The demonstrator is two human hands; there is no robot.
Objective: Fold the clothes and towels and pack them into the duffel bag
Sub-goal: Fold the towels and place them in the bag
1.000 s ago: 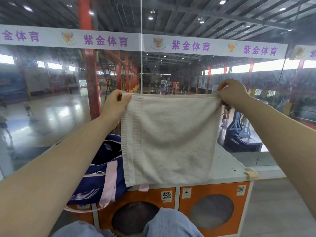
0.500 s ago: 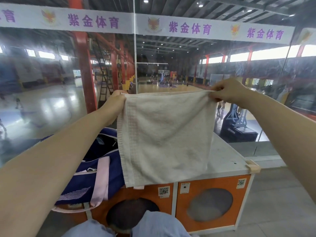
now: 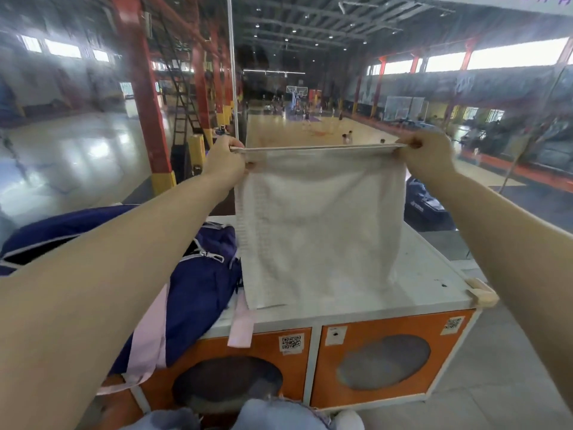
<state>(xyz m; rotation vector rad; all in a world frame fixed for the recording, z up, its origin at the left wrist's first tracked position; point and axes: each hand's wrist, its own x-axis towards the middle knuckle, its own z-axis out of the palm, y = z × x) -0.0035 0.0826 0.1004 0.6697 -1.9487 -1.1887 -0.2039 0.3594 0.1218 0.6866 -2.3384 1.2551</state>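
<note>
I hold the off-white square terry towel (image 3: 316,225) stretched flat in the air, its top hem taut and level, its lower edge hanging just above the pale grey top of the orange-fronted cabinet (image 3: 428,274). My left hand (image 3: 224,159) pinches the towel's upper left corner, fingers curled round the hem; my right hand (image 3: 424,156) pinches the upper right corner the same way. To the left of the towel, touching or nearly touching its hanging side, lies the navy duffel bag with pale pink straps (image 3: 198,283), slumped on the cabinet top; I cannot tell from here how far its zip stands open.

I judge the step in hand to be the first fold. To do it well I would keep both corners at equal height so the hem stays straight, lower the towel until its bottom edge rests on the cabinet top to the right of the bag, then bring the corners together evenly. The risk I see is the left edge catching on the bag's strap.
</note>
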